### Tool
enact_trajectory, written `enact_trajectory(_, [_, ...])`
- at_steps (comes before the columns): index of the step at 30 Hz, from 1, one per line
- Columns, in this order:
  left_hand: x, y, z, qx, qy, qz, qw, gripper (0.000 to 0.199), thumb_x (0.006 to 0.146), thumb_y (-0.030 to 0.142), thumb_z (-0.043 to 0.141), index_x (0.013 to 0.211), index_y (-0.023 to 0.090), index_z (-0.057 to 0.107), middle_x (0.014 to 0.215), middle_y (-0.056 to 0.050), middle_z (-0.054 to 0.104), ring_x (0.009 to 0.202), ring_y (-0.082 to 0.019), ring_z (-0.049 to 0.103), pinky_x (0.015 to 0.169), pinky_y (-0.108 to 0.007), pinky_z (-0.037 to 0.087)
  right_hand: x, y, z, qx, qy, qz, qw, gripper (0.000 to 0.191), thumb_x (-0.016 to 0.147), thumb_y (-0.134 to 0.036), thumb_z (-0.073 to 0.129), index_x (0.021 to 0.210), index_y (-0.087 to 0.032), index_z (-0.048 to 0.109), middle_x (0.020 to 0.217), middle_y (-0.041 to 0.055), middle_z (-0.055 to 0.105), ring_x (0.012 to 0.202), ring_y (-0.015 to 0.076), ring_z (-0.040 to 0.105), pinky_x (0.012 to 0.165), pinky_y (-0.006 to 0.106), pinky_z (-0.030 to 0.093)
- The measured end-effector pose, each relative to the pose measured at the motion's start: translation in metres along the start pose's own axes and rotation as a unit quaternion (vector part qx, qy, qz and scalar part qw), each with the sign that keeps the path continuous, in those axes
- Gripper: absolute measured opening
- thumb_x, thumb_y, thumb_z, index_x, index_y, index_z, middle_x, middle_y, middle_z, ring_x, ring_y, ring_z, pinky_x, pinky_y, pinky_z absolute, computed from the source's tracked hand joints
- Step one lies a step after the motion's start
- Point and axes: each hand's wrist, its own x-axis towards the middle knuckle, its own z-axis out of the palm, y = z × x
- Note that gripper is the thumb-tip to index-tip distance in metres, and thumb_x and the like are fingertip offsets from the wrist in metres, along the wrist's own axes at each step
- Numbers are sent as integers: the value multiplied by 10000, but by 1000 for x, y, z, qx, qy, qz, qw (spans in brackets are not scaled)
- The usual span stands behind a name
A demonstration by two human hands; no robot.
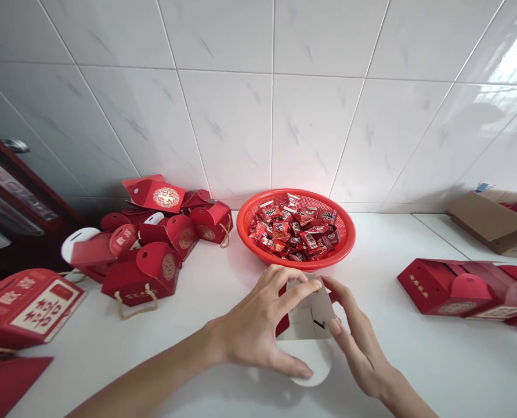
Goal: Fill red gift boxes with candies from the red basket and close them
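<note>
Head view, lower centre: touching the open box (302, 322) from both sides, mouth up, on the desk (223, 366). Left hand (258, 325) arched over from the left, fingers (297, 296) spread, thumb down on the white flap (321, 355). Right hand (362, 342) close against the right wall, thumb and fingers parted. Just above in the frame, beyond the box: the red basket (349, 241) of wrapped sweets (310, 241). Long axis hard to tell.
</note>
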Motion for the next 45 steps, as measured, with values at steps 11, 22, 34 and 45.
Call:
enact_trajectory(11, [-1, 5, -19, 98, 82, -3, 992, 296, 736, 339, 848, 946, 167, 729, 957, -47, 616, 863, -186, 574, 855, -352, 475, 0, 11, 7, 60, 119, 118, 984, 398, 1021, -370, 419, 1395, -294, 532, 1382, 89, 648, 1277, 267, 613, 819, 318, 579])
enact_trajectory(22, [-8, 12, -56, 186, -46, -113, 975, 181, 941, 194, 594, 951, 234, 770, 981, -32, 663, 833, -181, 609, 760, -310, 473, 3, -2, 18, 116, 71, 67, 988, 237, 1022, -339, 515, 1130, -250, 706, 927, 39, 685, 605, 125, 636, 568, 240, 560])
enact_trajectory(34, [-10, 8, -70, 101, -76, -220, 967, 549, 901, 181, 512, 1427, 313, 595, 1350, -51, 634, 958, -198, 699, 790, -288, 540, 4, 0, 23, 112, 37, 95, 988, 279, 1021, -409, 524, 1142, -239, 709, 972, 65, 718, 656, 171, 712, 673, 302, 588])
enact_trajectory(45, [-12, 4, -97, 61, -103, -334, 935, 637, 793, 409, 701, 1414, 293, 614, 1303, -54, 646, 790, -184, 695, 708, -276, 513, 22, -1, 34, 110, -15, 91, 990, 318, 1018, -428, 499, 1155, -210, 685, 855, 48, 706, 673, 190, 700, 682, 320, 567])
